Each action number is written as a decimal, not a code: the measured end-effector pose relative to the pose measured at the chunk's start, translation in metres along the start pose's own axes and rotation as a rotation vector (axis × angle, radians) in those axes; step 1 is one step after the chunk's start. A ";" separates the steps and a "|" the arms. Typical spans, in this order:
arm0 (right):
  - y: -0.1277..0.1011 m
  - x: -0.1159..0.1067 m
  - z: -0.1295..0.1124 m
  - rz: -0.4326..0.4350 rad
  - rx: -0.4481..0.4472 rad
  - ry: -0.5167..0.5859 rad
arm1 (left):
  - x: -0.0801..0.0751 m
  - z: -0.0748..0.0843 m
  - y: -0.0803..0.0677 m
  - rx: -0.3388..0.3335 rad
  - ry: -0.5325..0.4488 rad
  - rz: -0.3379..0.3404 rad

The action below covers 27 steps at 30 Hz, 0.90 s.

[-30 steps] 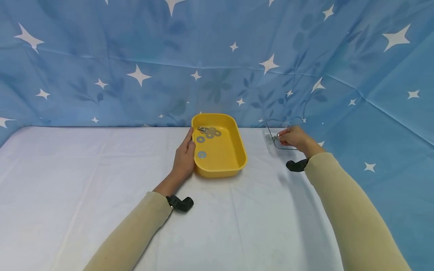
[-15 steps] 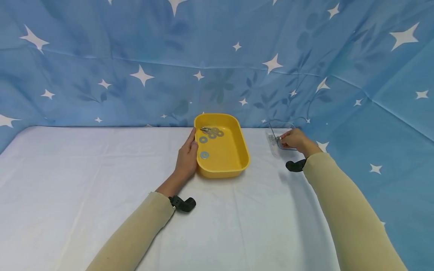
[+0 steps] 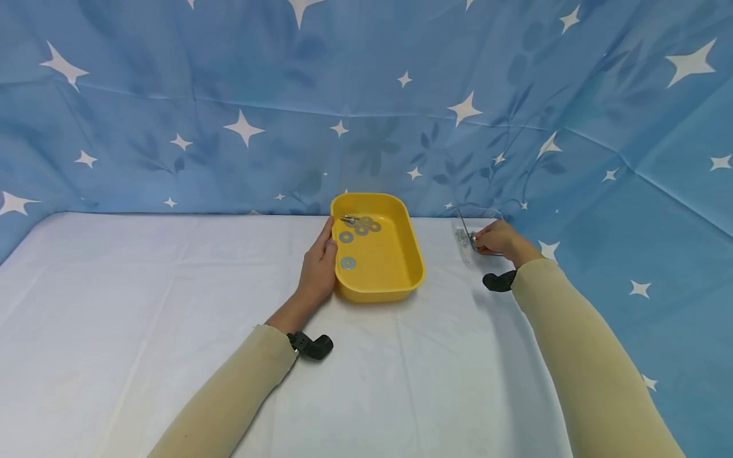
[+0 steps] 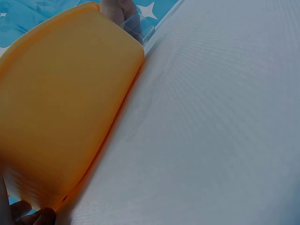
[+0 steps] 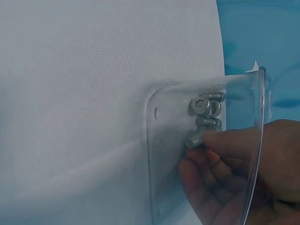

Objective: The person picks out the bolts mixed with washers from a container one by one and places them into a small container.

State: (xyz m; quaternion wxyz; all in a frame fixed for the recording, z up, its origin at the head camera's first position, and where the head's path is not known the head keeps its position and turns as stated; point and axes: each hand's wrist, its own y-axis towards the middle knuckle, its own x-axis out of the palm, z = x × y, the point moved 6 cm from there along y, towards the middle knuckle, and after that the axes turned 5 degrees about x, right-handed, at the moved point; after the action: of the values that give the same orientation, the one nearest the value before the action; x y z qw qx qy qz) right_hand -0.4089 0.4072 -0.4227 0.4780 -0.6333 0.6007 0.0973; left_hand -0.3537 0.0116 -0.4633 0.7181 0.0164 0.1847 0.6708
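My left hand [image 3: 319, 266] holds the left side of a yellow tray [image 3: 395, 254]. Dark fingertips [image 4: 44, 216] show low against its wall in the left wrist view. Flat washers [image 3: 348, 263] and a few metal bolts [image 3: 349, 219] lie along the tray's left side. At the right, my right hand [image 3: 499, 238] reaches into a clear plastic bin [image 3: 466, 254]. Seen by the right wrist camera, thumb and fingers pinch a silver bolt [image 5: 194, 141], its threaded end showing. Several more socket-head bolts [image 5: 201, 107] lie just beyond the fingertips inside the bin.
A white cloth [image 3: 200, 331] covers the table. Behind it and along the right hangs a blue curtain [image 3: 258, 95] with white stars. The bin's clear wall [image 5: 258, 140] rises between the right wrist camera and part of the hand.
The whole head view has shifted slightly. My right fingers have moved a little lower in the clear bin, around a bolt. The left hand keeps its hold on the tray.
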 end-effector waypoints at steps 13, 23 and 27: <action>0.011 -0.002 0.003 -0.027 0.062 -0.052 | -0.001 0.002 0.000 -0.001 0.016 0.004; 0.007 -0.006 -0.001 0.001 0.028 -0.029 | 0.001 0.001 -0.001 0.003 0.011 0.000; -0.009 -0.009 -0.015 0.030 -0.013 -0.013 | 0.000 0.001 0.000 0.003 0.009 -0.002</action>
State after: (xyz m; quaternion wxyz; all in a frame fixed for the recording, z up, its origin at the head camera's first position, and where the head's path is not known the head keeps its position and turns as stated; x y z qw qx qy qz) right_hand -0.4102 0.4005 -0.4035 0.4762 -0.6267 0.6065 0.1126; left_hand -0.3533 0.0120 -0.4629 0.7179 0.0145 0.1889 0.6698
